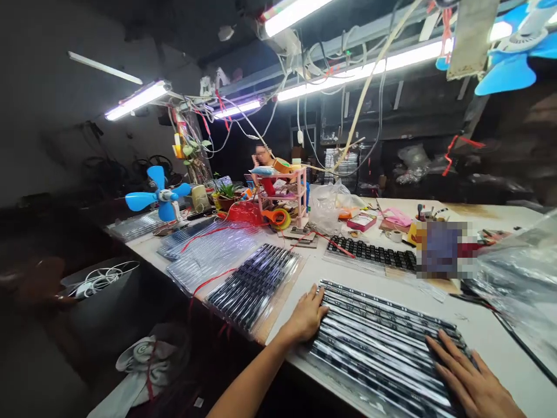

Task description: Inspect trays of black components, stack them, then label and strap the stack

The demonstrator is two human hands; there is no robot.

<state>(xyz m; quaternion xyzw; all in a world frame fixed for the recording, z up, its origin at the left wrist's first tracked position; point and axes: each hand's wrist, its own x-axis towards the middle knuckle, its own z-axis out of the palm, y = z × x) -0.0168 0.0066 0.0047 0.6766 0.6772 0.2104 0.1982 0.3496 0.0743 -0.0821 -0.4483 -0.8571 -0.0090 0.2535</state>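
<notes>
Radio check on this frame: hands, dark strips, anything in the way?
Left hand at left end of dark strips, right hand spread over right end. Strips in parallel rows. Plastic bag and black cable to the right, not over the strips.

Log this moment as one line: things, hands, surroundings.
Black strips on clear tray | left hand: open, on left end | right hand: open, on right end | white table, blue fan at left

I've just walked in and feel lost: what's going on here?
A person's left hand and right hand lie open on opposite sides of a rectangular batch of glossy black strips in clear plastic, on a long white table. A similar plastic-covered black batch lies to its left, untouched.
</notes>
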